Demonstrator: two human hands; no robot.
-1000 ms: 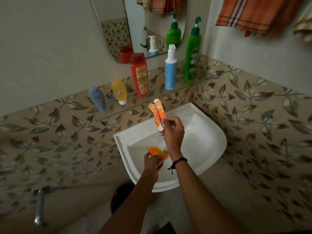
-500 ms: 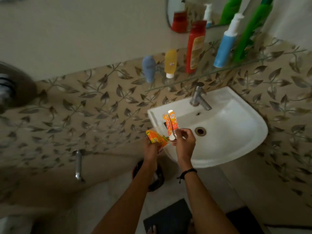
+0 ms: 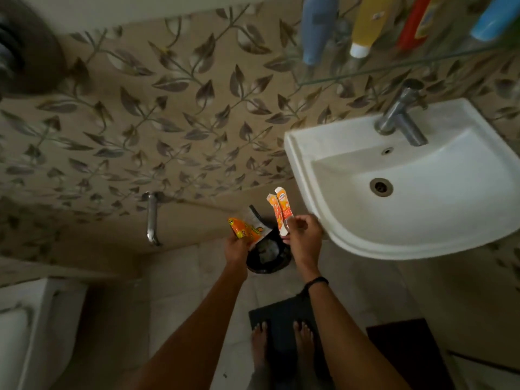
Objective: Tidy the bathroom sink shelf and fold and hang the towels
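Head view, looking down: the left hand (image 3: 235, 247) has its fingers curled round a crumpled orange packet (image 3: 246, 230), held just above the left edge of a dark bin (image 3: 270, 267) on the floor. The right hand (image 3: 304, 235) pinches two slim orange sachets (image 3: 282, 205) by their lower ends, so they stand up beside the sink (image 3: 298, 170) rim and over the bin's right edge. Both hands are clamped on their loads, near each other but apart. Some litter already lies in the bin. The glass shelf (image 3: 394, 67) with its bottles (image 3: 315, 29) sits well above, at the frame's top right.

The step looks like binning this rubbish. To do it well, bring each hand squarely over the bin's mouth and low before loosening the fingers; such light packets could flutter aside or catch on the rim. Tip the sachets downward first so they drop end-on.
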